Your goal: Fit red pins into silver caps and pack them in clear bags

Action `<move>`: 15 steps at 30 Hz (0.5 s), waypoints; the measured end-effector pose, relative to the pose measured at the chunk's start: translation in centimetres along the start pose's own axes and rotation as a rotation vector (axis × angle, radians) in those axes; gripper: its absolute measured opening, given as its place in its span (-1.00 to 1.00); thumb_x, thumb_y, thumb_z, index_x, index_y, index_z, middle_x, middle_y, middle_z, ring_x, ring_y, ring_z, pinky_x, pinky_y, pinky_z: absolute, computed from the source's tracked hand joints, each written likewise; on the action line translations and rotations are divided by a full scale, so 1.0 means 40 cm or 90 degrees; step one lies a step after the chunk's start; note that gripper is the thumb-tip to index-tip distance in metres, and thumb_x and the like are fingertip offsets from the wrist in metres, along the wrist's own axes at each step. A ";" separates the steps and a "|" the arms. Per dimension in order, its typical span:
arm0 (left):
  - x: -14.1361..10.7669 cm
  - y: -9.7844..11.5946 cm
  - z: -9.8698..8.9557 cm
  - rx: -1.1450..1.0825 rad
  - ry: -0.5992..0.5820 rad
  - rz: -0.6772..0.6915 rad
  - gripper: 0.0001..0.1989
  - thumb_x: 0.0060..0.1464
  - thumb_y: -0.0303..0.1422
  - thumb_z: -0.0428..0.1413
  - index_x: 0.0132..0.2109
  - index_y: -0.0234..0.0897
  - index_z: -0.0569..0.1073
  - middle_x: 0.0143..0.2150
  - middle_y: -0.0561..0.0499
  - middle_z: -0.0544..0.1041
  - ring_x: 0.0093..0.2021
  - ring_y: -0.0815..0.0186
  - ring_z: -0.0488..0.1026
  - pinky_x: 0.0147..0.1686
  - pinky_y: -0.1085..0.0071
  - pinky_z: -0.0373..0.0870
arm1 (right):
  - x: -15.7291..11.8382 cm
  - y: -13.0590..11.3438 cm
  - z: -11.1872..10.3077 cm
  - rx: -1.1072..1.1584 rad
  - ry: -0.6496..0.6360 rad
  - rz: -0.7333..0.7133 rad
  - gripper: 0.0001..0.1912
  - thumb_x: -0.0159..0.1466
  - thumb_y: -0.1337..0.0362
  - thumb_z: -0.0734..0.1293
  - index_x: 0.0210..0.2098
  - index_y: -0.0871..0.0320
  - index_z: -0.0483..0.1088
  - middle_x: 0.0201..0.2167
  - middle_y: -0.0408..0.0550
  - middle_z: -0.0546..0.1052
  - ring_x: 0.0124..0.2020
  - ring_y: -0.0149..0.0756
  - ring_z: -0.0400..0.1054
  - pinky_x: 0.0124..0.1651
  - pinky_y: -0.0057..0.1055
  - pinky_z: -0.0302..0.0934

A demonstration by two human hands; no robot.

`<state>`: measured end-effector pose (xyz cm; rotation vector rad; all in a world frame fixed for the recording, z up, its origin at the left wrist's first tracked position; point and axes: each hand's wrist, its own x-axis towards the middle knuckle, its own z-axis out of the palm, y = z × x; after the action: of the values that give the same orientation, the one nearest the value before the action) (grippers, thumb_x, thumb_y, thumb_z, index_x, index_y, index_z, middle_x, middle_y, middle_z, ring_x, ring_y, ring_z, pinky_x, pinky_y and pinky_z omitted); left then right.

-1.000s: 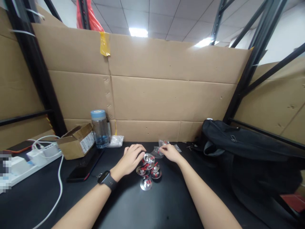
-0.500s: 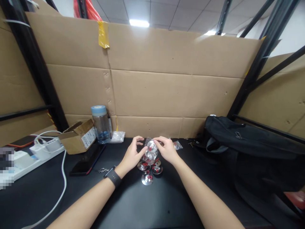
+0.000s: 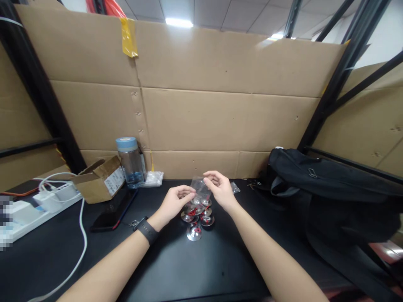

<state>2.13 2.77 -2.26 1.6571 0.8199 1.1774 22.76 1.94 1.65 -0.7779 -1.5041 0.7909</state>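
Black table before me, bearing a pile of shiny discs, a phone, a cardboard box, a bottle, a power strip and a black bag.

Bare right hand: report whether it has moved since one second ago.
Yes: upward in the view; the right hand now overlaps the lower edge of the brown cardboard wall.

A: What's filling the middle of the frame?
B: A creased cardboard panel, standing behind a black tabletop that's spreading across the bottom.
A: And the sides?
B: Black metal uprights are rising left and right.
A: Up top?
B: A ceiling light is glowing near top centre among pale ceiling tiles; a white wall is showing upper right.
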 end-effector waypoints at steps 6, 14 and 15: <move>-0.002 0.015 0.002 -0.108 0.060 -0.011 -0.57 0.03 -0.22 0.33 -0.02 -0.28 0.42 -0.27 -0.05 0.64 -0.24 0.24 0.62 -0.12 0.31 0.54 | -0.013 0.008 0.002 0.020 -0.093 0.084 -0.44 0.14 0.22 0.50 0.08 0.05 0.30 -0.33 -0.16 0.51 -0.38 -0.38 0.44 -0.28 -0.43 0.32; 0.002 0.009 -0.004 -0.074 0.104 0.064 -0.71 0.09 -0.26 0.27 -0.17 -0.23 0.33 -0.21 -0.05 0.63 -0.22 0.25 0.61 -0.17 0.34 0.55 | -0.020 0.029 0.021 0.056 -0.053 0.073 -0.68 0.19 0.22 0.46 -0.16 0.06 0.27 -0.31 -0.13 0.60 -0.49 -0.43 0.41 -0.40 -0.48 0.28; 0.001 0.012 -0.008 -0.039 0.095 0.074 -0.78 0.12 -0.27 0.25 -0.20 -0.25 0.40 -0.16 -0.09 0.63 -0.19 0.22 0.61 -0.15 0.30 0.55 | -0.019 0.029 0.022 0.044 -0.056 0.059 -0.77 0.20 0.22 0.44 -0.25 0.09 0.32 -0.27 -0.08 0.61 -0.48 -0.42 0.42 -0.37 -0.45 0.31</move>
<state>1.86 2.73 -1.76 1.5987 0.7791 1.4078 21.98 1.88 0.22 -0.7741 -1.5187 0.9527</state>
